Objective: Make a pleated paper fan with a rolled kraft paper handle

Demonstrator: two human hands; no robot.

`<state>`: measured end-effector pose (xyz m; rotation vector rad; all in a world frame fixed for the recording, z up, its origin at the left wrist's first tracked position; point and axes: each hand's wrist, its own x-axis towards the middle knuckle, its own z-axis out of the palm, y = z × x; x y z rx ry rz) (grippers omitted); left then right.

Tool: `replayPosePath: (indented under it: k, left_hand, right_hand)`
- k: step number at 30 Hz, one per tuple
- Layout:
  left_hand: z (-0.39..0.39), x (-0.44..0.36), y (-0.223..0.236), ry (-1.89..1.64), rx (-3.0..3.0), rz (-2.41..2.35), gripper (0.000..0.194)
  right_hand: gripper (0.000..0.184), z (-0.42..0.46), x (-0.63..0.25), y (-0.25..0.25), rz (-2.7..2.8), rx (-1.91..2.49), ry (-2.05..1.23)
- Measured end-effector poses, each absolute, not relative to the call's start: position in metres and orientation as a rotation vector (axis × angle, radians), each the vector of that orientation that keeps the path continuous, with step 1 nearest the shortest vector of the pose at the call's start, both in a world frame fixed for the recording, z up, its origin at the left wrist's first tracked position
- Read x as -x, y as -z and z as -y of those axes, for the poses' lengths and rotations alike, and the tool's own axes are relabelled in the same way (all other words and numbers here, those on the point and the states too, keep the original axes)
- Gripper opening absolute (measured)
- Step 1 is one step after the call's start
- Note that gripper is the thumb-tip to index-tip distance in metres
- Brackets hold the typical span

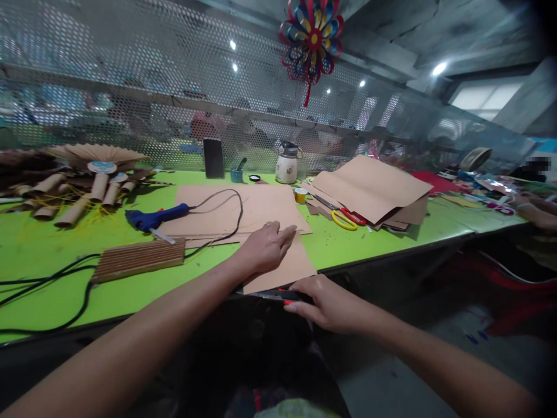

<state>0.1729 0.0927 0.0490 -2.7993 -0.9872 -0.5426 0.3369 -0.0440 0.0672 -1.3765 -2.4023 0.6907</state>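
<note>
Writing shows on the round blue label [102,167] of a pleated fan [93,152], but it is too small and blurred to read; a second such label on a handle beside it is no clearer. The yellow spool [300,196] has a pale top with no legible print, and the cream mug [286,167] carries dark blotchy motifs. No brand can be made out on the blue glue gun [156,217], which lies near a corrugated cardboard block [139,259] on the green desk [209,290].

The left hand [266,247] presses down on a kraft paper sheet [282,267] at the near edge of the desk, its fingers slightly bent and gripping nothing. The right hand [326,302], just beside the sheet's near corner, has its fingers closed around a black-and-orange hand tool [290,295]. The palm hides part of that tool, and its metal end runs along the sheet's near edge, so its exact type is unclear.

Larger kraft sheets [209,203] lie beyond the left hand. Yellow-and-red-handled scissors [343,218] touch or nearly touch another paper stack [369,186]. Fans at the far left are cut off by the frame; shapes behind the perforated metal screen [148,69] are indistinct.
</note>
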Motion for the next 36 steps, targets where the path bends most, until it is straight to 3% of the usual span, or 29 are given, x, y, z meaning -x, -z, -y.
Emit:
replayPosePath:
  k: [9, 17, 20, 24, 27, 32, 36]
  left_hand:
    - [-0.096, -0.172, -0.047, 0.575, 2.873, 1.027, 0.04]
    - [-0.106, -0.168, -0.062, 0.774, 3.051, 1.212, 0.036]
    - [-0.114, -0.162, -0.072, 0.95, 3.145, 1.304, 0.036]
    - [-0.115, -0.155, -0.086, 1.201, 3.321, 1.368, 0.041]
    - [-0.101, -0.152, -0.098, 1.329, 3.516, 1.429, 0.043]
    - [-0.068, -0.16, -0.102, 1.286, 3.914, 1.449, 0.042]
    - [-0.057, -0.18, -0.081, 1.037, 4.099, 1.43, 0.044]
  right_hand:
    - [0.022, 0.072, -0.361, -0.083, 2.34, 1.34, -0.91]
    - [0.034, 0.057, -0.413, -0.059, 1.463, 1.54, -0.885]
    - [0.043, 0.051, -0.407, -0.035, 1.222, 1.402, -0.955]
    - [0.041, 0.042, -0.382, -0.024, 1.088, 1.144, -1.098]
    - [0.041, 0.034, -0.371, -0.042, 1.104, 1.025, -1.09]
    - [0.057, 0.024, -0.371, -0.094, 1.463, 0.939, -0.905]
    - [0.032, 0.021, -0.371, -0.118, 1.788, 0.952, -0.645]
